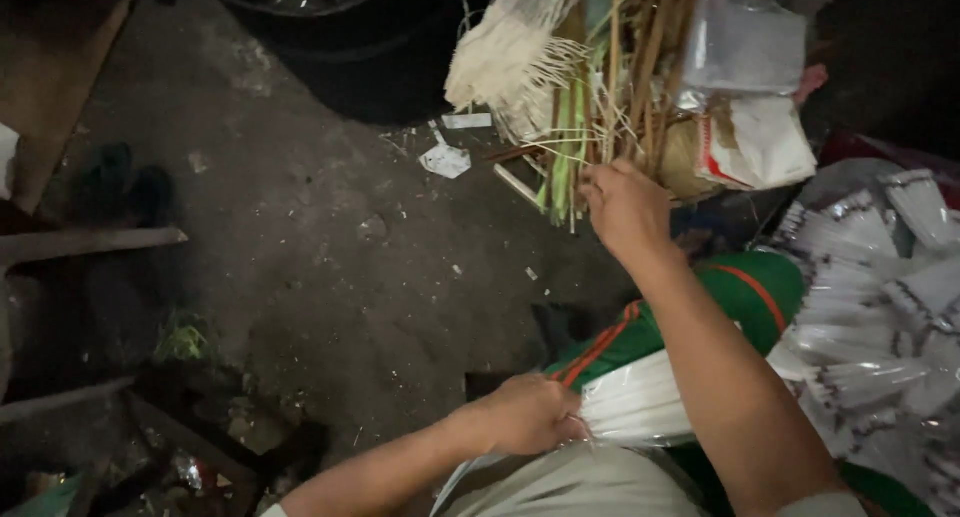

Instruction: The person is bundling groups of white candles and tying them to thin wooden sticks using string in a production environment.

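Dark, stained concrete floor [330, 267] fills most of the view, littered with paper scraps [446, 160]; dim light, outdoor-looking. A black curved shape, maybe a tyre [340, 47], sits at the top, cut off by the frame edge. Left side: wooden planks [80, 242] and dark clutter, too dim to make out. Lower left holds debris and something green, unclear.

Right of the right hand: a heap of clear plastic packs [880, 297] with thin white sticks inside, running out of frame. Above that hand, a pile of plastic bags [745, 47] and a white-and-red packet [760, 142], partly hidden.

Right hand [625, 209] reaches up and forward, grip closed on the lower ends of a bundle of thin sticks [600, 107], brown, green and pale, standing roughly upright; the tops are cut off. A pale fringed bunch [505, 57] hangs just left of it.

Left hand [528, 414] sits low near the lap, grip clamped on the end of a bundle of white sticks [640, 402] in clear wrap, lying across green cloth with orange stripes [750, 287]. The right forearm crosses over and hides the bundle's far end.
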